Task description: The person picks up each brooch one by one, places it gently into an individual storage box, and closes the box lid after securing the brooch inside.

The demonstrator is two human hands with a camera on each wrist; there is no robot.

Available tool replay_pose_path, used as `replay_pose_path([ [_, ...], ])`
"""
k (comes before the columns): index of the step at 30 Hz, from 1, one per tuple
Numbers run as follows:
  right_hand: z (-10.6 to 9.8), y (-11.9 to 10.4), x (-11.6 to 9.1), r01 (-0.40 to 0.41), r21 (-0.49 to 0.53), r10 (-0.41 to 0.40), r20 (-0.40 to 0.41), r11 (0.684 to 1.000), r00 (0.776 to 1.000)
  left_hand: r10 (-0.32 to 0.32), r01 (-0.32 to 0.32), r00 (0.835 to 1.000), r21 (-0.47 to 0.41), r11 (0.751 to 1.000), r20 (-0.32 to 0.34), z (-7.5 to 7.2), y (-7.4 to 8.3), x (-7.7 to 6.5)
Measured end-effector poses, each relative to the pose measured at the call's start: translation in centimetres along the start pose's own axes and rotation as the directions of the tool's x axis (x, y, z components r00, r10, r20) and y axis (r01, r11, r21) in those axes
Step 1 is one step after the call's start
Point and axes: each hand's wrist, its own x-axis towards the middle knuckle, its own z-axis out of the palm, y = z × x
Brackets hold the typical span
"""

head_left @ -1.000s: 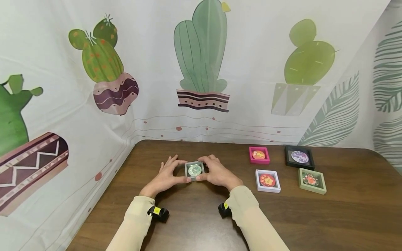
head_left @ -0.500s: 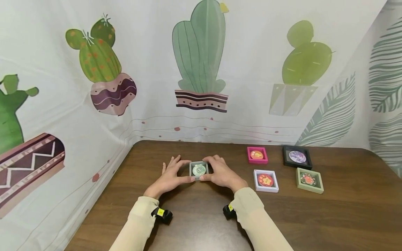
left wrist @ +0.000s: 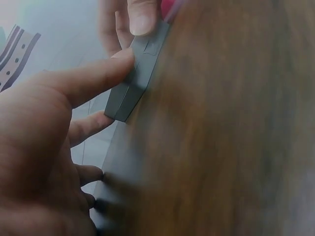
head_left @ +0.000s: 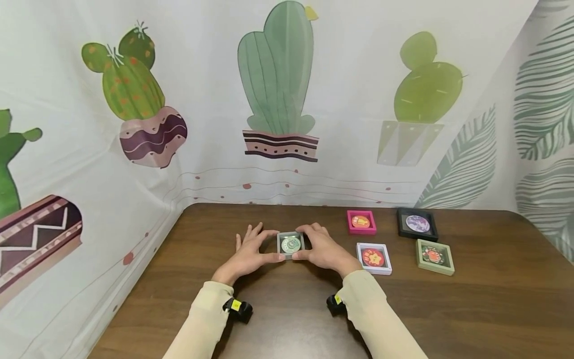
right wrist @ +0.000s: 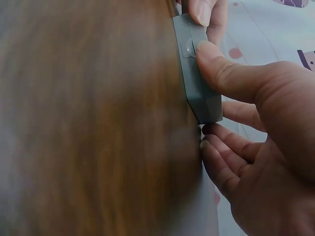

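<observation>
A small grey square display frame (head_left: 291, 245) with a round pale-green coin-like disc inside lies flat between the two hands near the middle of the table. My left hand (head_left: 248, 257) pinches its left side, thumb at the near corner and index finger at the far one. On the opposite side, my right hand (head_left: 326, 251) grips it the same way. Both thumbs press the near side wall, where a small catch shows on the grey frame (right wrist: 193, 64) in the right wrist view. Whether the frame touches the table or sits slightly above it, I cannot tell.
To the right stand several similar frames: a pink one (head_left: 361, 231), a black one (head_left: 402, 230), a white one (head_left: 384, 268) beside the right sleeve, and a light-green one (head_left: 438, 268). A white cloth (head_left: 215, 99) printed with cacti borders the wooden table (head_left: 287, 309) behind and left.
Both hands have shifted to the right together, carrying or sliding the grey frame nearer the other frames. The head view has turned slightly right. The grip looks the same.
</observation>
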Motion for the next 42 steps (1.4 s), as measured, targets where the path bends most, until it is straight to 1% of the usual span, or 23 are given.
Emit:
replay_pose_path([
  [3, -0.2, 0.3, -0.2, -0.004, -0.001, 0.004, -0.004, 1.0, 1.0, -0.004, 0.004, 1.0, 0.009, 1.0, 0.012, 0.3, 0.4, 0.3],
  [5, -0.4, 0.5, -0.4, -0.005, -0.001, 0.005, -0.003, 1.0, 1.0, -0.007, 0.007, 1.0, 0.001, 1.0, 0.018, 0.3, 1.0, 0.4],
  [8, -0.7, 0.8, -0.6, -0.003, 0.0, 0.003, -0.015, 1.0, 1.0, -0.008, 0.008, 1.0, -0.001, 1.0, 0.029, 0.5, 1.4, 0.6],
  [11, -0.9, 1.0, -0.9, -0.005, 0.001, 0.005, -0.026, 1.0, 1.0, 0.004, -0.004, 1.0, 0.006, 1.0, 0.029, 0.8, 1.7, 0.9],
  [17, -1.2, 1.3, -1.1, -0.01, -0.008, 0.01, -0.029, 1.0, 1.0, -0.015, 0.013, 0.999, 0.036, 0.999, 0.045, 1.1, 2.2, 1.4],
  [21, -1.5, 1.6, -1.3, -0.019, -0.013, 0.019, -0.035, 1.0, 0.999, -0.018, 0.016, 0.998, 0.031, 0.999, 0.056, 1.4, 2.6, 1.6],
  [24, -1.7, 1.8, -1.4, -0.025, -0.014, 0.025, -0.042, 1.0, 0.999, -0.003, 0.003, 0.999, 0.013, 1.0, 0.054, 1.6, 2.7, 1.8],
  [27, -1.9, 2.1, -1.5, -0.027, -0.017, 0.026, -0.047, 0.999, 0.999, 0.039, -0.039, 0.999, -0.008, 0.999, 0.037, 2.1, 2.4, 2.2],
  [29, -2.0, 2.2, -1.6, -0.025, -0.024, 0.024, -0.049, 0.999, 0.999, 0.054, -0.053, 0.998, -0.022, 0.998, 0.027, 2.3, 2.4, 2.2],
  [30, -2.0, 2.3, -1.6, -0.026, -0.028, 0.025, -0.051, 0.999, 0.998, 0.066, -0.065, 0.998, -0.018, 0.998, 0.021, 2.6, 2.0, 2.5],
  [31, -2.1, 2.3, -1.6, -0.027, -0.03, 0.025, -0.053, 0.999, 0.998, 0.069, -0.069, 0.997, -0.021, 0.997, 0.02, 2.7, 2.0, 2.5],
  [33, -2.2, 2.4, -1.6, -0.033, -0.037, 0.03, -0.058, 0.999, 0.998, 0.054, -0.053, 0.998, -0.017, 0.998, 0.024, 2.7, 2.4, 2.6],
  [36, -2.4, 2.4, -1.6, -0.038, -0.043, 0.035, -0.065, 0.998, 0.997, 0.016, -0.016, 0.999, 0.021, 1.0, 0.037, 2.8, 2.9, 2.8],
  [37, -2.4, 2.5, -1.6, -0.04, -0.045, 0.037, -0.067, 0.998, 0.997, -0.003, 0.002, 0.999, 0.028, 1.0, 0.043, 2.7, 3.4, 2.7],
  [38, -2.5, 2.5, -1.6, -0.042, -0.047, 0.039, -0.068, 0.998, 0.997, -0.017, 0.015, 0.999, 0.044, 0.999, 0.047, 2.8, 3.5, 2.8],
  [42, -2.7, 2.5, -1.5, -0.051, -0.059, 0.046, -0.07, 0.997, 0.996, -0.039, 0.035, 0.998, 0.072, 0.997, 0.057, 2.9, 3.9, 3.0],
])
